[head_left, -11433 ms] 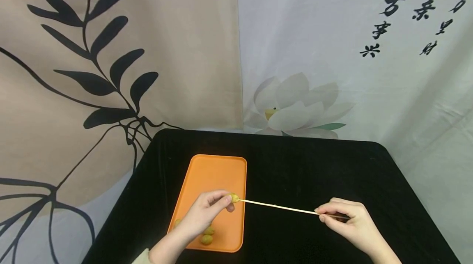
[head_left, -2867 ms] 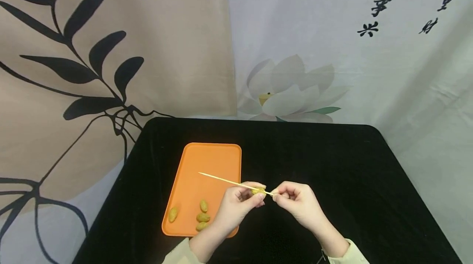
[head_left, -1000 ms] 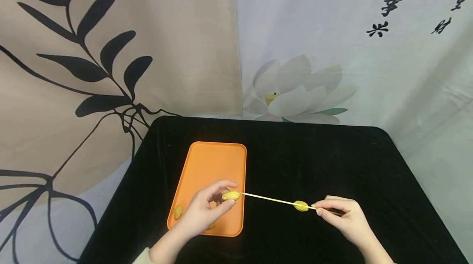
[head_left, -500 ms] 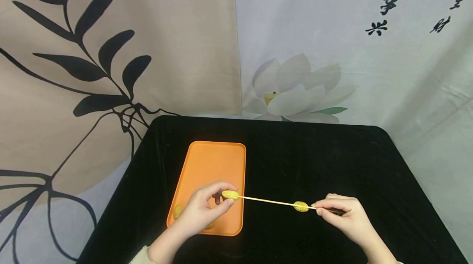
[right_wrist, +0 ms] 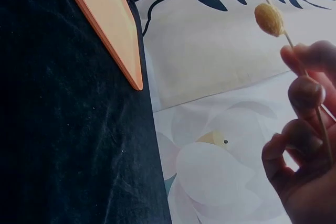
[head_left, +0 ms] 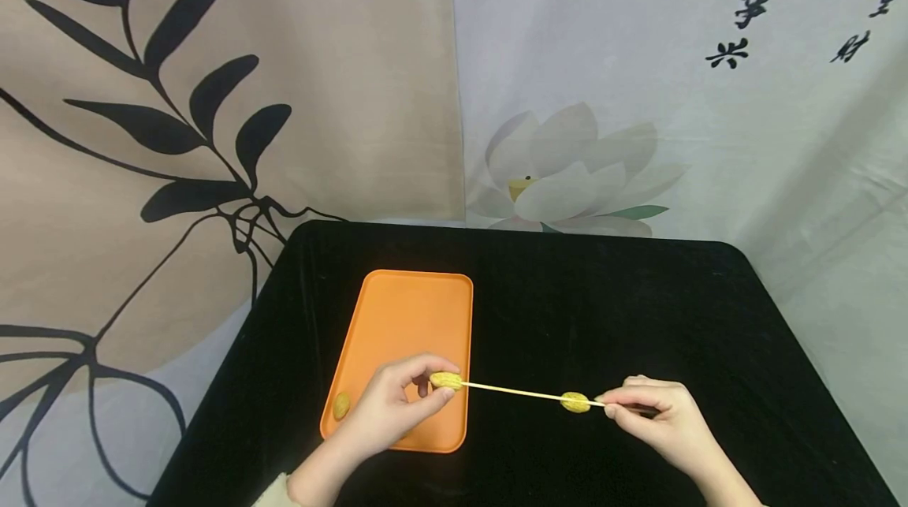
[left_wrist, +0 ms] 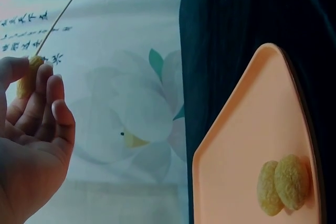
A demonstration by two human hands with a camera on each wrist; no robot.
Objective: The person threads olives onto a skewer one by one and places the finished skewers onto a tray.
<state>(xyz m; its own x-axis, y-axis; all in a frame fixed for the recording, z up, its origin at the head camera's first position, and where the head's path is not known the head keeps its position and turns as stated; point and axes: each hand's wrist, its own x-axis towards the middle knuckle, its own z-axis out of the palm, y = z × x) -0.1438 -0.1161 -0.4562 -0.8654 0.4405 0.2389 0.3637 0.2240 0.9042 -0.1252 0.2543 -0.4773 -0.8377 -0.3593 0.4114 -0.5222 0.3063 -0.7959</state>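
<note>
In the head view my left hand (head_left: 393,404) pinches a yellow, wrinkled oval fruit (head_left: 446,381) between thumb and fingers, above the right part of the orange tray (head_left: 418,302). A thin bamboo skewer (head_left: 511,391) meets the fruit's right end; how deep its tip sits is hidden. My right hand (head_left: 663,416) pinches the skewer near its other end. A second fruit (head_left: 574,402) is threaded on the skewer just left of my right fingertips, also visible in the right wrist view as a threaded fruit (right_wrist: 269,19).
One loose fruit (head_left: 341,405) lies at the tray's left side. Two more, one a plump fruit (left_wrist: 292,182), lie side by side on the tray in the left wrist view. A black cloth (head_left: 603,310) covers the table; a printed curtain (head_left: 355,97) hangs behind.
Earlier, both hands met around one fruit at the skewer's right end. Since then they have spread apart, and my left hand has brought another fruit to the tip. The last second shows only slight shifts.
</note>
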